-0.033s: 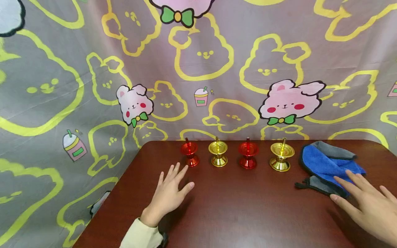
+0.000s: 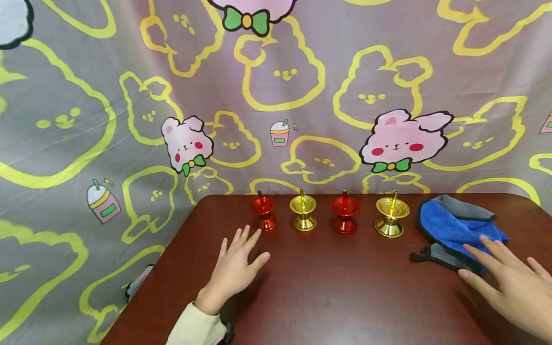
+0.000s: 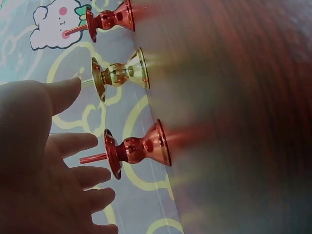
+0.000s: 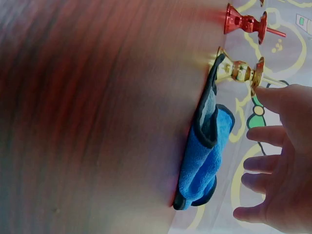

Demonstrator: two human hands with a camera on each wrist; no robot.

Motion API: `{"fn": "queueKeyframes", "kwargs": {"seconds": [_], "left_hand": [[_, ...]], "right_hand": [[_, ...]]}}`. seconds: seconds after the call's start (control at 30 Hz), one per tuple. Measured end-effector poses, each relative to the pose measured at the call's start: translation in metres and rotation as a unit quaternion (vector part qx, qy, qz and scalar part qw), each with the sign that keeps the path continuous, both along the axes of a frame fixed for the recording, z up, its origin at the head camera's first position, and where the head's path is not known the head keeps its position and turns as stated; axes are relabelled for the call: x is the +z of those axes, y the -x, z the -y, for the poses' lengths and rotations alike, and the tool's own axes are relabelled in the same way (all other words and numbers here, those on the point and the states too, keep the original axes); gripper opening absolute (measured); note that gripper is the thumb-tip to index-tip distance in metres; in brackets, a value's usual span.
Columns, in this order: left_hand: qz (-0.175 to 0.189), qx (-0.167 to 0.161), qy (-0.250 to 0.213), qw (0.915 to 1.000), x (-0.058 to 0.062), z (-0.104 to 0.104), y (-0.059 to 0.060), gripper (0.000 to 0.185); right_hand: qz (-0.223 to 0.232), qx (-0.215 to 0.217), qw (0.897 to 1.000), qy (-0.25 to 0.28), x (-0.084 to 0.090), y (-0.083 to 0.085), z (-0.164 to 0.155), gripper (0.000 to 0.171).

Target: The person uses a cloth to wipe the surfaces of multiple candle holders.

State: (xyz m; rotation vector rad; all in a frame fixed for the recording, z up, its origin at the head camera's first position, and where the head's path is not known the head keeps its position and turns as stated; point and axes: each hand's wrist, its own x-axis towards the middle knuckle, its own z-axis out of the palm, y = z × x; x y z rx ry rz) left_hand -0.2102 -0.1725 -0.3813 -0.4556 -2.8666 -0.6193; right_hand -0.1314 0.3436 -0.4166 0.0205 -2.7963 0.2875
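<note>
Along the far edge of the dark wooden table [image 2: 345, 297] stand two red candle holders [image 2: 263, 213] [image 2: 345, 215] and two gold ones [image 2: 304, 212] [image 2: 391, 216], alternating in a row. My left hand [image 2: 236, 266] hovers open, fingers spread, just in front of the leftmost red holder [image 3: 134, 148]. My right hand [image 2: 509, 282] is open with straight fingers reaching over the near edge of a folded blue and grey cloth [image 2: 457, 230]. In the right wrist view the cloth [image 4: 207, 151] lies beside the gold holder [image 4: 239, 70], apart from the fingers [image 4: 265, 168].
A grey cartoon-rabbit curtain [image 2: 276, 96] hangs directly behind the table and drapes past its left edge. The holders stand close to that backdrop. Bare tabletop stretches between my hands.
</note>
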Motion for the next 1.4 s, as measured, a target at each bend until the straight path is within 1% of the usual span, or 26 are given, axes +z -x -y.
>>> {"fn": "queueKeyframes", "kwargs": {"seconds": [0.17, 0.47, 0.57, 0.73, 0.93, 1.0, 1.13, 1.23, 1.33, 1.4], "left_hand": [[0.007, -0.002, -0.005, 1.0, 0.0, 0.001, 0.0, 0.065], [0.009, 0.001, -0.009, 0.9999, -0.001, 0.003, 0.002, 0.066], [0.009, 0.001, -0.009, 0.9999, -0.001, 0.002, 0.003, 0.066], [0.017, 0.005, -0.017, 0.9997, -0.002, 0.001, 0.005, 0.068], [0.018, 0.002, -0.059, 0.9981, -0.003, 0.001, 0.01, 0.065], [0.025, 0.003, -0.073, 0.997, -0.004, 0.001, 0.012, 0.065], [0.039, 0.01, -0.108, 0.9934, -0.004, 0.0, 0.019, 0.068], [0.049, 0.024, -0.133, 0.9896, -0.004, -0.001, 0.024, 0.072], [0.049, 0.029, -0.157, 0.986, -0.006, -0.003, 0.031, 0.071], [0.049, 0.03, -0.18, 0.982, -0.008, -0.004, 0.036, 0.068]], "right_hand": [[-0.002, 0.002, 1.0, 0.003, 0.001, -0.001, 0.003, 0.066], [0.007, 0.006, 1.0, 0.004, 0.003, 0.001, 0.005, 0.065], [0.016, 0.008, 1.0, 0.003, 0.006, 0.002, 0.006, 0.065], [0.016, 0.014, 1.0, 0.0, 0.01, 0.003, 0.008, 0.063], [0.013, 0.029, 0.999, -0.009, 0.014, 0.01, 0.008, 0.061], [0.011, 0.034, 0.999, -0.007, 0.015, 0.013, 0.007, 0.061], [0.004, 0.043, 0.999, 0.018, 0.015, 0.017, 0.006, 0.061], [-0.009, 0.049, 0.998, 0.04, 0.015, 0.019, 0.006, 0.058], [-0.015, 0.052, 0.997, 0.056, 0.014, 0.021, 0.006, 0.056], [-0.026, 0.055, 0.996, 0.063, 0.014, 0.022, 0.005, 0.053]]}}
